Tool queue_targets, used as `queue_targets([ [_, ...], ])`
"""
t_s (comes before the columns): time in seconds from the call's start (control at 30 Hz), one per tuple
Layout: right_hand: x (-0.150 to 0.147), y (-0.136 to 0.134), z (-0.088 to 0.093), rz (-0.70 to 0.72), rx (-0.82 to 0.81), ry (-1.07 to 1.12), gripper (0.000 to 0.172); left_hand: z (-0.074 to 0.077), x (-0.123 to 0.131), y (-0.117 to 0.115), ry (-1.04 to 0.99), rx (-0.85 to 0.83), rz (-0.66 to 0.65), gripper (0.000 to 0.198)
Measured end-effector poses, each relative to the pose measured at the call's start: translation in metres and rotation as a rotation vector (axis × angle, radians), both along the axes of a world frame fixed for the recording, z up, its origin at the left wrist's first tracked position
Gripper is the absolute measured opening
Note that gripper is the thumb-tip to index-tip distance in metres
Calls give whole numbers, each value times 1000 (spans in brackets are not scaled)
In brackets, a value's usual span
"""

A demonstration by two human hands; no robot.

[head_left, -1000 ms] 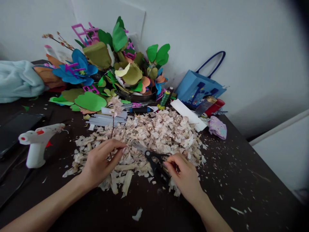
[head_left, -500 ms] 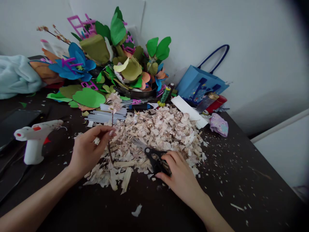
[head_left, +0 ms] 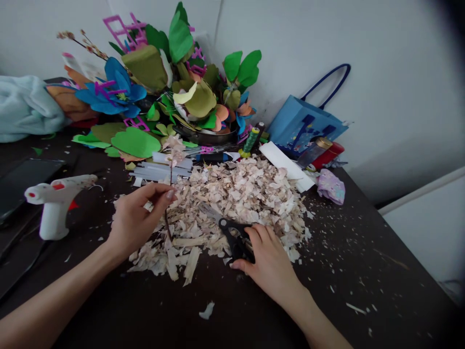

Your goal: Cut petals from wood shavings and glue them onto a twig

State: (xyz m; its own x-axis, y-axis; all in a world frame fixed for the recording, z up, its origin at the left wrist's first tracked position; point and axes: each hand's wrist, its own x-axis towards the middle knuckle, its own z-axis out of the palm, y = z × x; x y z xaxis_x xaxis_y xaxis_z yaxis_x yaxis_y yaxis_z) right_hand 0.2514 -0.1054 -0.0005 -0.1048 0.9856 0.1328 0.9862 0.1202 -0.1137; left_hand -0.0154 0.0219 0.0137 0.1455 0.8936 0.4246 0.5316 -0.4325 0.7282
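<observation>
The left hand (head_left: 134, 225) is closed in a pinch, thumb and fingertips gripping a thin, dark, woody twig (head_left: 170, 194) that stands nearly upright, its lower end poking out below the fist and its upper end carrying a small cluster of pale, crinkled pink petals (head_left: 176, 149) above the fingers. The right hand (head_left: 267, 259) is curled around black plastic scissors (head_left: 236, 244), fingers over the looped handles and thumb tucked at their lower edge, while the narrow steel blades (head_left: 209, 211) point away from the palm, toward the left hand, and lie closed on the heap. Under and between both hands spreads a loose mound of pale, papery wood-like shavings (head_left: 241, 208), ragged flakes mixed with longer flat splinters, scattered over a dark table (head_left: 363, 271). Beyond the left hand stands a white hot glue gun (head_left: 54, 208) with red accents, and just past the fingertips lie flat translucent glue sticks (head_left: 160, 172). Farther ahead of both hands, a dark pan (head_left: 203, 136) overflows with cut paper flowers and leaves (head_left: 189, 92) in green, olive and blue, while a white strip (head_left: 285, 164) and a blue paper bag (head_left: 305, 126) sit ahead of the right hand.
</observation>
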Motion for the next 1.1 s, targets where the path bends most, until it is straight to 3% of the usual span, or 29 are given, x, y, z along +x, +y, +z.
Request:
queue_targets([
  [0.27,-4,1,-1,-6,2,-19,55,3,0,1,3,19,8,15],
  [0.53,-3,-2,16,-68,20,101,42,3,-1,2,-5,27,27,15],
  [0.63,4,-3,26,-72,-36,334,38,1,-1,3,-20,15,17,14],
  [0.8,14,0,37,-31,-356,999,34,1,-2,2,-16,-8,3,16],
  [0.93,14,3,29,20,-493,1478,41,4,-3,3,-10,-26,-1,18],
  [1.1,14,4,18,18,-517,1772,36,6,-3,3,40,-38,-17,19],
])
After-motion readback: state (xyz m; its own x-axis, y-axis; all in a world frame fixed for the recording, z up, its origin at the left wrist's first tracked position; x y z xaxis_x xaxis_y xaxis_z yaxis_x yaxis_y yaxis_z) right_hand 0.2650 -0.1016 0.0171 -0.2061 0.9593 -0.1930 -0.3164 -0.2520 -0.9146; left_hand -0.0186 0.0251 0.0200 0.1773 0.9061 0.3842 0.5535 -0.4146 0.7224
